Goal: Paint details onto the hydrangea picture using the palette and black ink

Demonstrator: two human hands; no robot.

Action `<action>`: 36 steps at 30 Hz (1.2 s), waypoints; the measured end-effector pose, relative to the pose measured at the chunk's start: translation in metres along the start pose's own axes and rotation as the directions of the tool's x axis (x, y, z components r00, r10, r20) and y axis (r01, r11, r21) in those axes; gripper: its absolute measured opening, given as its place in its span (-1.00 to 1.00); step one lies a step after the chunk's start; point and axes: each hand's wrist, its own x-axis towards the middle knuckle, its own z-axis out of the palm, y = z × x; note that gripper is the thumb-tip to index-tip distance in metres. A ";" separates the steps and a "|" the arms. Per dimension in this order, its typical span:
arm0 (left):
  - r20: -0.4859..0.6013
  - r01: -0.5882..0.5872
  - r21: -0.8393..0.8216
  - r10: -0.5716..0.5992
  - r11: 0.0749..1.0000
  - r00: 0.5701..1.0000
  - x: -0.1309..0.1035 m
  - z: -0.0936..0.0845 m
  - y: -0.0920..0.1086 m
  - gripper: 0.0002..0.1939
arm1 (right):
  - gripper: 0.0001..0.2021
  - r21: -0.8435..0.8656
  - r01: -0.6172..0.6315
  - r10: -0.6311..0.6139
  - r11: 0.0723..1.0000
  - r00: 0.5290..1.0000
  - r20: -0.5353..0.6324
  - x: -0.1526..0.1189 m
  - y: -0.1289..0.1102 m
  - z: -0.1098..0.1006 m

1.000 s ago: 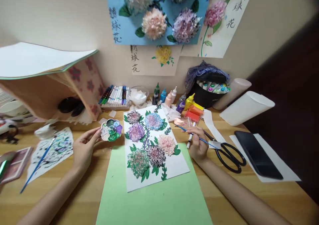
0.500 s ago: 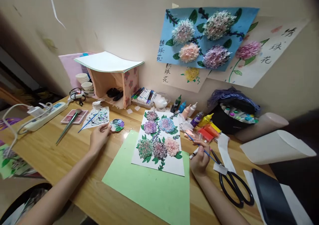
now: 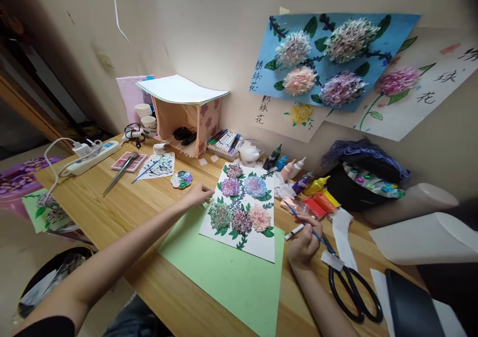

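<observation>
Here, slender brush (image 3: pixel 292 209) tight in right grip (image 3: pixel 304 243); left grip (image 3: pixel 197 195) unclear beside ruffled flowers (image 3: pixel 230 187).

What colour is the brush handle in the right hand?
Blue. The brush in the right hand shows best in the head view, the only one.

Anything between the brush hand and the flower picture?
Yes: a white pen lies between the right hand and the right edge of the flower picture. Besides the held brush, nothing else visible stands there; the green sheet lies flat.
</observation>
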 end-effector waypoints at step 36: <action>0.167 -0.347 -0.053 0.350 0.937 0.922 -0.026 -0.118 0.020 -0.64 | -0.77 0.169 -0.122 0.147 0.978 0.979 -0.144 0.007 0.010 -0.004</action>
